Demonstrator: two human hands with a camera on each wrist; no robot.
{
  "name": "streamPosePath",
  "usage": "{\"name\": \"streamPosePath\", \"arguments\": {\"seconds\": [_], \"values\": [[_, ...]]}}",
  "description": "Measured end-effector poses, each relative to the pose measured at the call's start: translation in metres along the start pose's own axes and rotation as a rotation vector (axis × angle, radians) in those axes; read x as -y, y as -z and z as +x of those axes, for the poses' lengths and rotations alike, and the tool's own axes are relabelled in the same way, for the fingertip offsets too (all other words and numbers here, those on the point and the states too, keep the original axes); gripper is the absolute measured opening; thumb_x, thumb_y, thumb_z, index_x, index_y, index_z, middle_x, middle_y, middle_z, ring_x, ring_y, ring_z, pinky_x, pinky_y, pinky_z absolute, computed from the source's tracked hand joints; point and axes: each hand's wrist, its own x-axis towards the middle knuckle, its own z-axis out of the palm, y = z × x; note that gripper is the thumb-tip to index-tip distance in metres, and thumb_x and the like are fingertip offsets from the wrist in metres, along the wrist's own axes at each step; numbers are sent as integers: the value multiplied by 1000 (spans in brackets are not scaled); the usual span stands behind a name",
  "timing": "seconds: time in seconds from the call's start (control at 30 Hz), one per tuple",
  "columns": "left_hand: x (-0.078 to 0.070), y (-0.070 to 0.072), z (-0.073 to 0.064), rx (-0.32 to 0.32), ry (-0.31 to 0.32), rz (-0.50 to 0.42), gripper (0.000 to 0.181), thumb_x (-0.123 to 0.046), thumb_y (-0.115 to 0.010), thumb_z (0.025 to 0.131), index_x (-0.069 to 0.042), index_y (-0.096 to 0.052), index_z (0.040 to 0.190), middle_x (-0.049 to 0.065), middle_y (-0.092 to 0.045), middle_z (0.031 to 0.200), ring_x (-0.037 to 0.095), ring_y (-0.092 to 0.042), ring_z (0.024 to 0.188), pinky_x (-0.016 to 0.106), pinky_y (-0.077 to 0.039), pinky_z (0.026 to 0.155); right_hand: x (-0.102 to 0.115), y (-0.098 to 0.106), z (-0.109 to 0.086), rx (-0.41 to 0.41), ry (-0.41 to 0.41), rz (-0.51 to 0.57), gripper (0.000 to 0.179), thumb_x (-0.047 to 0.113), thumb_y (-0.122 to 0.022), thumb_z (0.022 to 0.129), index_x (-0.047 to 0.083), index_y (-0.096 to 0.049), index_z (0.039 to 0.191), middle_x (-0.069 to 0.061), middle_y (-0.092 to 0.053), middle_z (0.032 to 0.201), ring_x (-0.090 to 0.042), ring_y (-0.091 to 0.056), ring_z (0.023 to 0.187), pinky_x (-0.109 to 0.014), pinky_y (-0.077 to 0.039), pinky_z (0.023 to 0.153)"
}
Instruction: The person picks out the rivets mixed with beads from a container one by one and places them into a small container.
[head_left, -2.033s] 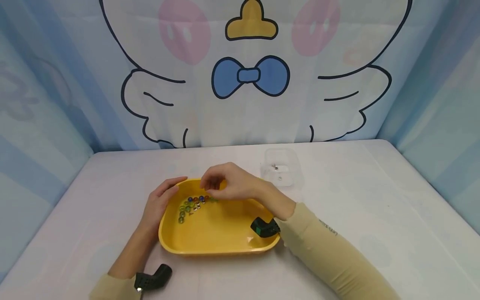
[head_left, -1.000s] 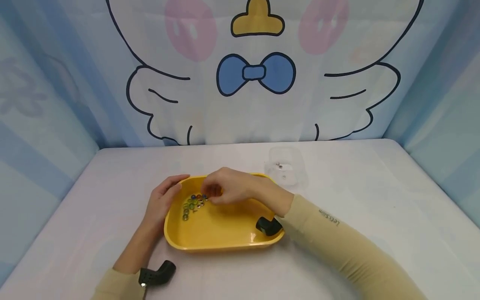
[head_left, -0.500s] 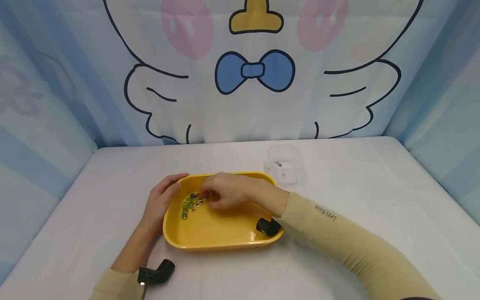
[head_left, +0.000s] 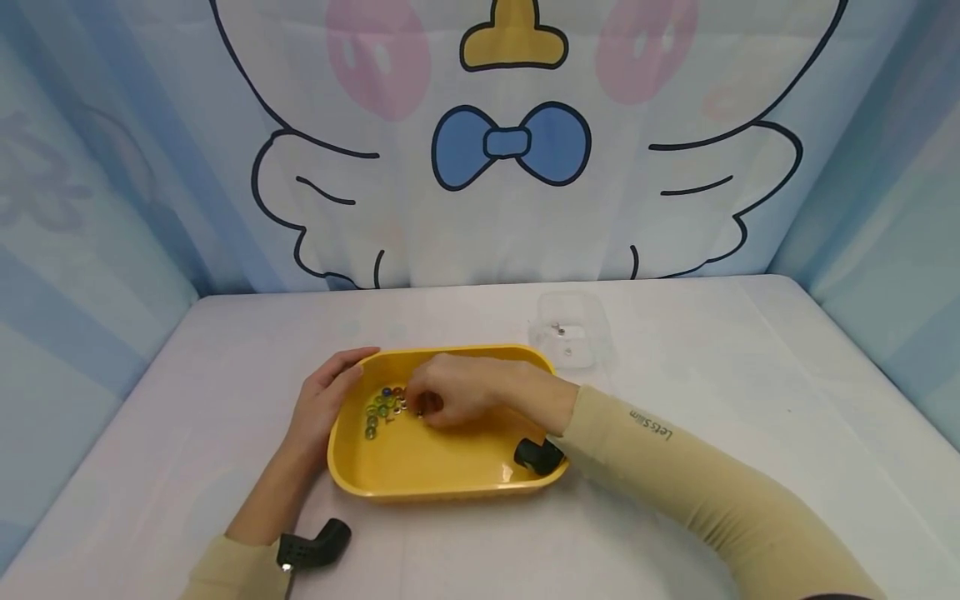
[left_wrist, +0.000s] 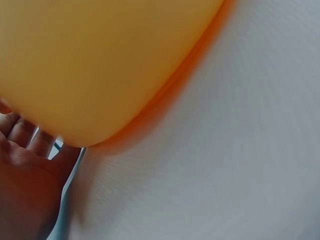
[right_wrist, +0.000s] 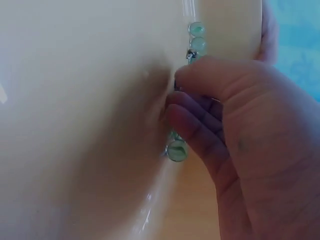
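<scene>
Inside the yellow tray (head_left: 450,467), glass marbles (head_left: 384,411) in green, blue and red lie at the left, with small shiny metal pieces (head_left: 397,408) among them. My left hand (head_left: 324,404) grips the tray's left end, thumb at the rim. My right hand (head_left: 453,392) is low in the tray, right of the marbles, fingers bent. Its thumb and fingertips pinch a small shiny metal piece (head_left: 420,414), mostly hidden by them. In the right wrist view, a green marble (right_wrist: 177,150) sits below the fingertips and another marble (right_wrist: 197,29) above.
Behind the tray, a clear plastic box (head_left: 573,333) holds a few tiny metal pieces (head_left: 558,330). The white-covered table (head_left: 712,375) reaches back to a printed curtain (head_left: 502,225), with more cloth on both sides.
My right hand has lowered and moved towards me within the tray, drawing a small metal piece away from the marbles. My left hand stays at the tray's left end.
</scene>
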Motion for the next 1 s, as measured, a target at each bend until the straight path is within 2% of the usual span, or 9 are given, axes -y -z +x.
{"name": "streamPosePath", "arguments": {"seconds": [0.3,0.5,0.67,1.0], "values": [[-1,-1,0,-2,4,3,39,-22,-40,110,-6,-50,144,7,-50,146,17,-45,132,20,-37,108,4,0,0,64,6,-39,8,9,-68,96,10,-73,102,4,-62,93,-9,-54,84,-15,-46,72],[-1,-1,0,-3,10,3,39,-22,-40,110,-6,-50,144,7,-50,146,17,-45,132,20,-37,108,6,0,-2,71,-1,-41,9,6,-66,94,10,-72,99,4,-62,90,-9,-54,83,-15,-45,71],[-1,-1,0,-3,14,5,39,-23,-40,110,-7,-50,144,6,-50,146,17,-45,132,20,-37,108,6,1,-5,10,14,-1,13,6,-65,94,9,-74,103,2,-66,96,-9,-56,85,-16,-48,75],[-2,-1,-1,-6,23,12,40,-23,-40,110,-7,-50,145,6,-50,147,16,-45,133,26,-35,112,4,9,-17,-194,50,95,13,1,-67,92,3,-73,103,-1,-67,97,-9,-57,82,-19,-51,75]]}}
